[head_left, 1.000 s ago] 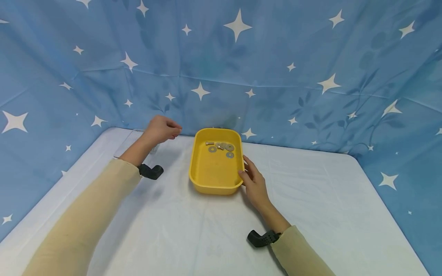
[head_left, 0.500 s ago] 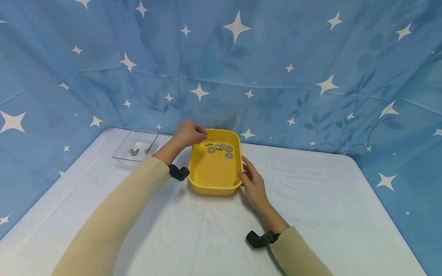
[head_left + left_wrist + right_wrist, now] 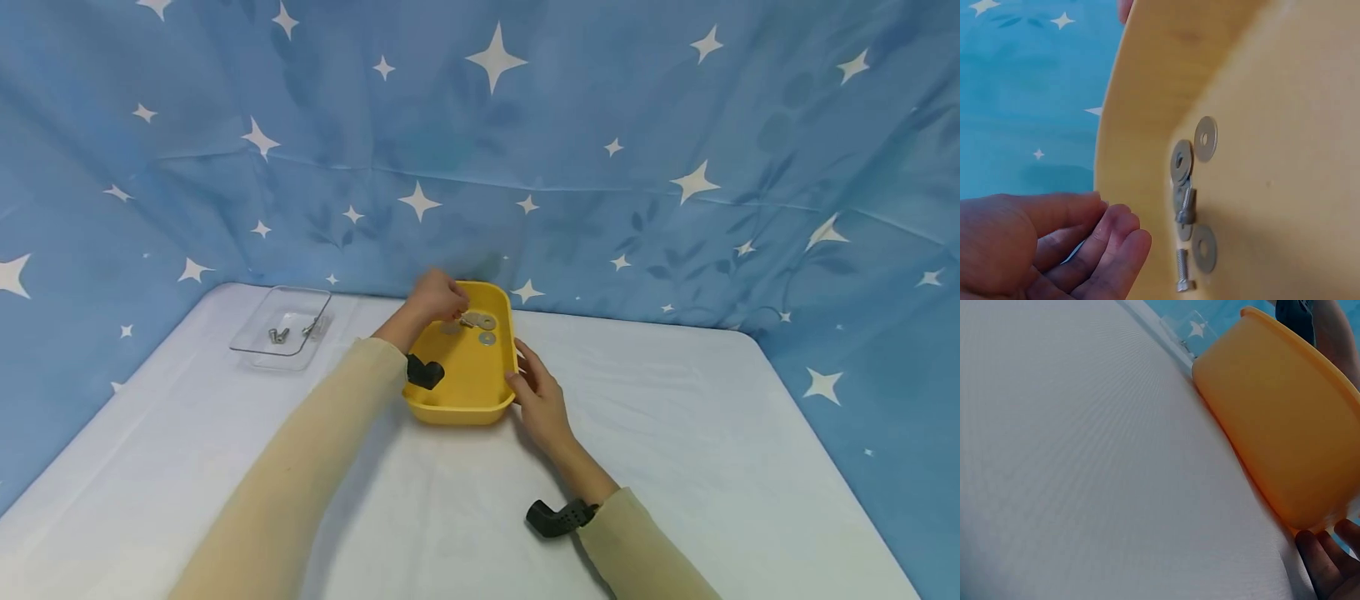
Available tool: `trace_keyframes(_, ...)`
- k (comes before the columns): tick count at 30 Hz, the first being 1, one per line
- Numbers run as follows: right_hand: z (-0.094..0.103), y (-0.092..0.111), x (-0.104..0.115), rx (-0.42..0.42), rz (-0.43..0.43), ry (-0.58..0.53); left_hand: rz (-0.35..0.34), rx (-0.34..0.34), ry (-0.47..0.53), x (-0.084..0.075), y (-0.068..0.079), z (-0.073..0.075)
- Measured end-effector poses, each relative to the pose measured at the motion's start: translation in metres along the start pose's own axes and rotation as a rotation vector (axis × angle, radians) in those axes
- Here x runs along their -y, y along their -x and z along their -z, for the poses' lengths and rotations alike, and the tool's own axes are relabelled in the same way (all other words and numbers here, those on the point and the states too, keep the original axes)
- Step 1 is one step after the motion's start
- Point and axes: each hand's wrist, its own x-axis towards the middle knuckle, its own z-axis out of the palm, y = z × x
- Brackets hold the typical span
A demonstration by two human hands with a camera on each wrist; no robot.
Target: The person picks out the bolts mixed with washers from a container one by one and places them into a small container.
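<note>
A yellow tray (image 3: 465, 383) stands on the white cloth. My left hand (image 3: 437, 297) is over its far left part, fingers loosely bent with nothing visible between them. In the left wrist view, a socket-head screw (image 3: 1182, 272) lies on the tray floor just beyond the fingertips. Another screw (image 3: 1187, 207) rests on a cluster of flat washers (image 3: 1181, 160), with single washers (image 3: 1205, 249) beside it. At the tray's right side my right hand (image 3: 545, 408) grips the wall, thumb over the rim and fingers outside.
Left of the tray stands a clear plastic box (image 3: 251, 323) with several screws (image 3: 278, 336) inside. A blue curtain (image 3: 480, 125) with white stars hangs right behind the table. Black wrist cameras (image 3: 425, 372) sit on both wrists.
My left hand has moved right, from beside the clear box to over the yellow tray, now covering some of the hardware. My right hand keeps its grip on the tray.
</note>
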Motion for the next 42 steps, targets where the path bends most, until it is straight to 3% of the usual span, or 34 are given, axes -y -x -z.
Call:
trace_keyframes(9, -0.008, 0.000, 0.003, 0.009, 0.004, -0.012, 0.036, -0.045, -0.053, 0.021, -0.020, -0.005)
trace_keyframes(17, -0.009, 0.001, 0.010, 0.034, 0.000, -0.031, 0.058, -0.061, -0.107, 0.035, -0.026, -0.012)
trace_keyframes(24, -0.008, -0.001, 0.005, 0.021, 0.019, -0.043, -0.020, -0.068, -0.094, 0.036, -0.019, -0.016)
trace_keyframes(33, -0.003, 0.000, 0.006, 0.007, 0.020, -0.022, -0.076, -0.074, -0.136, 0.032, -0.023, -0.028)
trace_keyframes(42, 0.000, 0.001, 0.002, 0.000, 0.007, -0.008, -0.065, -0.085, -0.142, 0.030, -0.022, -0.036)
